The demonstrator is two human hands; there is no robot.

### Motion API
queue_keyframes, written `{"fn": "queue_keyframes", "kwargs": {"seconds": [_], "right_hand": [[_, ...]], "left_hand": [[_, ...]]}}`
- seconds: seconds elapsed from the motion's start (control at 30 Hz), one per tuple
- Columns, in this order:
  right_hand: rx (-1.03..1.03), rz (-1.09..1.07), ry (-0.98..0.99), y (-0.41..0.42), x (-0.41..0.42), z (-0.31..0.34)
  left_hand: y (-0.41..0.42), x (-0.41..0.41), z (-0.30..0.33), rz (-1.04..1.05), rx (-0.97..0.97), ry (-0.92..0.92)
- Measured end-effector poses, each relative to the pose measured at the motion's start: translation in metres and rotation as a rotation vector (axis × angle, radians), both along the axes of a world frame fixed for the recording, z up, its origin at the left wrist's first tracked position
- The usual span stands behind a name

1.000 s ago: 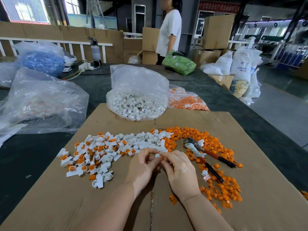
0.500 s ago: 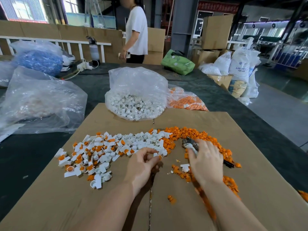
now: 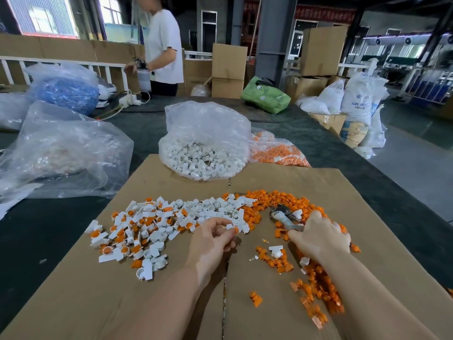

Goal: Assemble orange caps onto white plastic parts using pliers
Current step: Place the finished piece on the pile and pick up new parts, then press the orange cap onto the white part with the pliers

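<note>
Cardboard sheet (image 3: 171,303) on tabletop. Our left hand (image 3: 210,239) fingers pinch white part with orange cap (image 3: 231,228), held up ready for crimping; right hand (image 3: 318,238) fingers curl round pliers (image 3: 285,217) among loose caps.

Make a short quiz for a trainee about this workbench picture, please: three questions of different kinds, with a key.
1. True or false: the left hand pinches a white part with an orange cap.
2. What tool does the right hand reach onto?
A. scissors
B. pliers
C. hammer
3. Fill in: the clear bag at the far edge of the cardboard holds ____ parts.

Key: 1 true; 2 B; 3 white.
</note>
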State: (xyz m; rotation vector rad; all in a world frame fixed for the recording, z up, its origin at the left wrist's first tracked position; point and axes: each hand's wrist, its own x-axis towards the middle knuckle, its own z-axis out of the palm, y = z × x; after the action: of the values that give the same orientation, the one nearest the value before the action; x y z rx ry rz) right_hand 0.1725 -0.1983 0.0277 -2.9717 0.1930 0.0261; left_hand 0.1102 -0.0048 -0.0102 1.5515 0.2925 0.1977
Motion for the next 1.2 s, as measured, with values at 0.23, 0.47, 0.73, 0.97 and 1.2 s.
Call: {"fn": "queue_keyframes", "kwargs": {"seconds": [0.23, 0.47, 0.73, 0.97, 1.2], "right_hand": [[0.354, 0.347, 0.099, 0.034, -0.029, 0.022], [0.864, 0.288, 0.574, 0.047, -0.044, 0.035], [0.901, 0.281, 0.704, 0.052, -0.044, 0.038], [0.875, 0.308, 0.702, 0.051, -0.044, 0.038], [0.835, 0.317, 0.712, 0.05, -0.044, 0.039]], "left_hand": [[0.006, 0.007, 0.013, 0.062, -0.3, 0.016], [0.016, 0.014, 0.019, 0.107, -0.326, 0.017], [0.018, 0.019, 0.015, 0.14, -0.261, 0.063], [0.017, 0.018, 0.016, 0.139, -0.309, 0.061], [0.013, 0.017, 0.021, 0.136, -0.304, 0.074]]}}
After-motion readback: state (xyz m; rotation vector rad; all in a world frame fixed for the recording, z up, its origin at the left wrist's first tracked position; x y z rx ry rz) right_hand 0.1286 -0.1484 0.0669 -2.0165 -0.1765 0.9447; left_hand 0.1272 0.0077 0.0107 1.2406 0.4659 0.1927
